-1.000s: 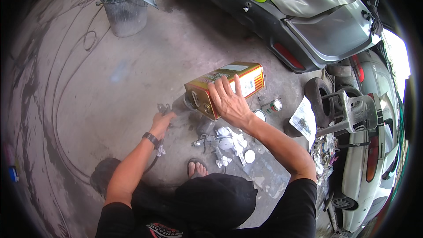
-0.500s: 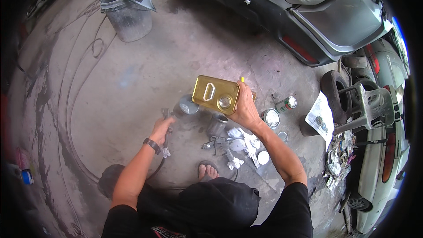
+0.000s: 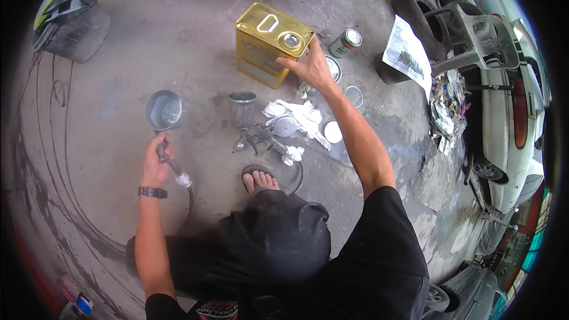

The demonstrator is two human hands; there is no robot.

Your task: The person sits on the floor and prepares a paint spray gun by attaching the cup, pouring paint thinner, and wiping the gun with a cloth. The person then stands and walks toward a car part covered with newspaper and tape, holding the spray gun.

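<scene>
My left hand (image 3: 155, 160) is closed round the dark handle of a spray gun (image 3: 173, 166). White tissue wraps the hose joint at its lower end. Just beyond that hand is an open metal cup (image 3: 164, 110) with grey inside, apparently the gun's own. My right hand (image 3: 307, 70) grips a gold rectangular can (image 3: 261, 53) by its right end, thumb on the front face. The can is upright; I cannot tell whether its base touches the floor. Between my hands, a second spray gun (image 3: 258, 136) lies near a grey metal cup (image 3: 242, 110).
White rags (image 3: 299, 117) and a round white lid (image 3: 333, 132) lie near my foot. A small tin (image 3: 345, 44) stands right of the gold can. Farther right are a grey plastic chair (image 3: 474, 35), tyres (image 3: 409, 12) and parked cars. A grey bucket (image 3: 83, 29) sits far left, beside trailing hoses.
The gold can has gone from leaning toward me to upright and farther off, with its front now showing. My left hand has moved left with the spray gun. The view has shifted.
</scene>
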